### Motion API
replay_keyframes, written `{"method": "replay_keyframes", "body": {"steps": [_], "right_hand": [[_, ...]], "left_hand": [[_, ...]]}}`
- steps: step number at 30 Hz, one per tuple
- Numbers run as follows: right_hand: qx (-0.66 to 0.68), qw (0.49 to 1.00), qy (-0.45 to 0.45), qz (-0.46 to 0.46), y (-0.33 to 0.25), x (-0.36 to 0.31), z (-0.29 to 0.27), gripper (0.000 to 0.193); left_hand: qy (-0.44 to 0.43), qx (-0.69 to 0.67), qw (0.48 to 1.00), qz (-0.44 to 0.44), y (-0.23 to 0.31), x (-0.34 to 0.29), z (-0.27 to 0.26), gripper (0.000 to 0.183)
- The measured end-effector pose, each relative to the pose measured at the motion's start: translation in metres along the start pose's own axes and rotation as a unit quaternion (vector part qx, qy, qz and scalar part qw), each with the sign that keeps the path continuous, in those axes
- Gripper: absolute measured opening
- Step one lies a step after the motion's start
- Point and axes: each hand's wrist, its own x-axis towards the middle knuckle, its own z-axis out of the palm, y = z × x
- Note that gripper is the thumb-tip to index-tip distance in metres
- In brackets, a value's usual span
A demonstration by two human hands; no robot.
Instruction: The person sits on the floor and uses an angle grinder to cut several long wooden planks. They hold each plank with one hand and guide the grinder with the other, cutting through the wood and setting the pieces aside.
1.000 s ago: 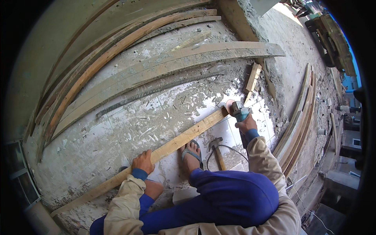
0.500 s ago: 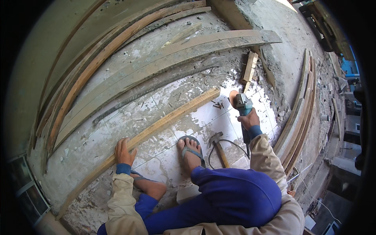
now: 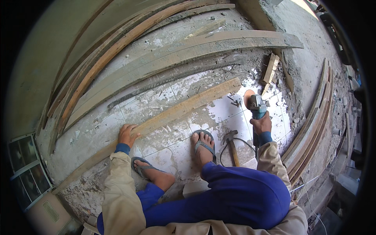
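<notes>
My left hand (image 3: 127, 137) grips a long wooden plank (image 3: 184, 106), its fingers over the far edge and its thumb on the near side. The plank lies slantwise across the dirty tiled floor, a broad face showing. In my right hand (image 3: 262, 124) is a teal and grey angle grinder (image 3: 257, 105), held by its body. Its reddish-brown disc (image 3: 248, 98) is beyond the plank's far right end, apart from the wood. Several loose nails (image 3: 235, 102) lie on the tiles between disc and plank. A hammer (image 3: 232, 147) with a wooden handle rests near my right foot.
Several long boards (image 3: 188, 51) lie along the wall at the far left, beside a ribbed metal bar (image 3: 164, 81). A short wood block (image 3: 271, 68) sits beyond the grinder. More planks (image 3: 313, 121) are stacked at right. A black cord (image 3: 223, 150) loops around the hammer.
The plank has been turned in my left hand, so a wider face now shows. The grinder stays in my right hand near the nails. The whole view has shifted somewhat.
</notes>
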Motion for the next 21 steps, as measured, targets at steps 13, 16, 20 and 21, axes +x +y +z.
{"method": "replay_keyframes", "body": {"steps": [13, 16, 20, 21], "right_hand": [[-0.065, 0.997, -0.036, -0.024, -0.026, -0.009, -0.006, 0.065], [-0.081, 0.994, -0.039, -0.054, -0.034, -0.006, -0.008, 0.063], [-0.095, 0.993, -0.038, -0.065, -0.039, -0.004, -0.008, 0.061], [-0.093, 0.992, -0.04, -0.072, -0.041, -0.005, -0.005, 0.06]], "left_hand": [[0.056, 0.061, 0.996, -0.03, 0.006, -0.008, 0.02, 0.074], [0.063, 0.075, 0.994, -0.045, 0.01, -0.007, 0.022, 0.078], [0.053, 0.071, 0.993, -0.073, 0.016, -0.002, 0.019, 0.081], [0.048, 0.072, 0.992, -0.088, 0.018, -0.001, 0.015, 0.081]]}}
